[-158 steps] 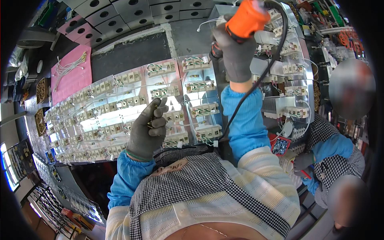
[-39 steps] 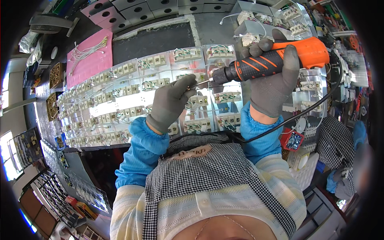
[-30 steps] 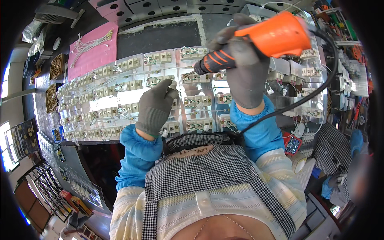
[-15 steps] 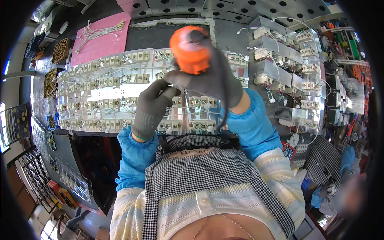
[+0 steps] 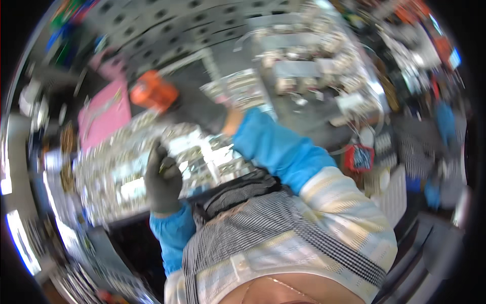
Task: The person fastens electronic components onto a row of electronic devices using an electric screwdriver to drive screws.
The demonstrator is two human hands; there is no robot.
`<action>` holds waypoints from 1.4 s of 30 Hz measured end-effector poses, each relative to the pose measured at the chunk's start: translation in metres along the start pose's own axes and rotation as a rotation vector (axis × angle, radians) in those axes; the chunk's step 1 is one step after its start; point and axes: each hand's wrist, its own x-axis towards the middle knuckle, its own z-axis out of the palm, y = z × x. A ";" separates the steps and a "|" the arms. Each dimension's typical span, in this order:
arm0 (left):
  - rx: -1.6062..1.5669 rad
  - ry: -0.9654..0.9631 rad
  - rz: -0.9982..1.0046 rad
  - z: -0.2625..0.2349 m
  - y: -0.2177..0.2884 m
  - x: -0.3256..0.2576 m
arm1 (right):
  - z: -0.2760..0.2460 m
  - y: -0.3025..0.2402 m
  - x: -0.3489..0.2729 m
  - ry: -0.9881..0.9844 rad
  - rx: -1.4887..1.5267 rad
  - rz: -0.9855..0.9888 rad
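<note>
My right hand, in a dark glove smeared by motion, reaches left across the bench. It holds an orange power drill, whose dark parts blend with the glove and the bench. My left hand, in a grey glove, hovers over the near edge of the work with its fingers curled in. Small brassy-looking bits show at its fingers, too blurred to name. Beneath both hands spread metal plates carrying rows of pale terminal blocks and white wires.
A pink board with white cables lies at the back left. Finned metal assemblies with pale blocks crowd the right side. A red box stands beyond my right elbow. A perforated grey panel borders the far side.
The whole view has turned and blurred. My right hand has swung the power drill left, away from my left hand. My left hand has drawn back from the meeting point, fingers still curled.
</note>
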 end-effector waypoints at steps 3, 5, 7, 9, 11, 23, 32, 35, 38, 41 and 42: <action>-0.356 0.043 -0.213 -0.010 0.005 0.005 | 0.011 0.014 0.007 0.085 -0.121 -0.294; -0.313 0.036 -0.293 -0.028 0.007 0.022 | 0.008 0.016 0.003 0.166 -0.318 -0.172; -0.305 0.140 -0.288 -0.020 0.015 0.026 | 0.017 0.026 0.014 0.278 -0.472 -0.124; -0.277 0.064 -0.338 -0.016 0.020 0.040 | 0.006 0.004 0.008 0.250 -0.477 -0.092; -0.290 0.072 -0.348 0.001 0.017 0.042 | 0.004 -0.013 -0.008 0.189 -0.451 -0.098; -0.261 -0.191 -0.702 -0.029 0.021 0.059 | 0.040 -0.010 -0.023 0.585 -0.430 -0.010; -0.277 -0.047 -0.639 0.002 0.063 -0.001 | 0.069 -0.013 -0.020 0.567 -0.535 -0.034; -0.297 -0.065 -0.639 -0.010 0.071 -0.001 | 0.071 -0.024 -0.021 0.596 -0.484 0.019; -0.447 0.187 -0.697 -0.013 0.077 -0.001 | 0.065 -0.013 -0.018 0.711 -0.455 -0.050; -0.687 0.257 -0.839 -0.059 0.095 0.040 | 0.077 -0.019 -0.015 0.706 -0.503 -0.014; -0.597 0.287 -0.757 -0.056 0.096 0.038 | 0.080 -0.020 -0.016 0.690 -0.561 -0.050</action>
